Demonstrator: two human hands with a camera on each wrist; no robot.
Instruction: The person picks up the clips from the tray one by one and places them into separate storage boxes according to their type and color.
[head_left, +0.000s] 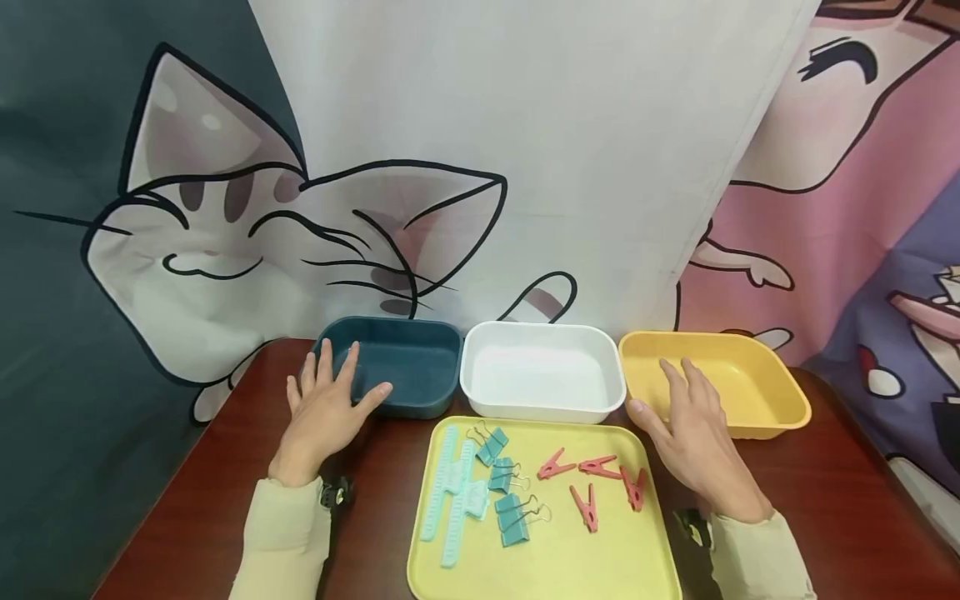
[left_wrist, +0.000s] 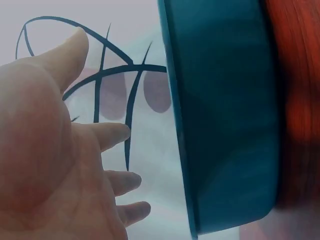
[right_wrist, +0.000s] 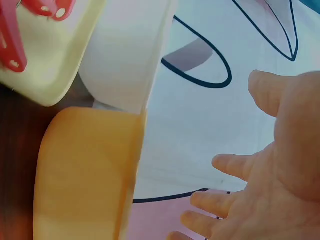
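Observation:
My left hand (head_left: 321,421), fingers spread, is held over the near left part of the dark teal bin (head_left: 416,408). Nothing is in it. Over the near left side of the yellow bin (head_left: 757,392) hovers my right hand (head_left: 693,437), its fingers extended and holding nothing. Between the hands lies a pale yellow tray (head_left: 555,575). On its left side are two mint ruler-like clips (head_left: 456,500). Several teal binder clips (head_left: 513,521) lie in a column beside them. Several pink clothespins (head_left: 585,507) are scattered on the tray's right half.
A white bin (head_left: 543,412) stands between the teal and yellow bins, behind the tray. All sit on a dark red-brown wooden table (head_left: 195,517). A cloth backdrop (head_left: 600,167) with cartoon cats hangs right behind the bins.

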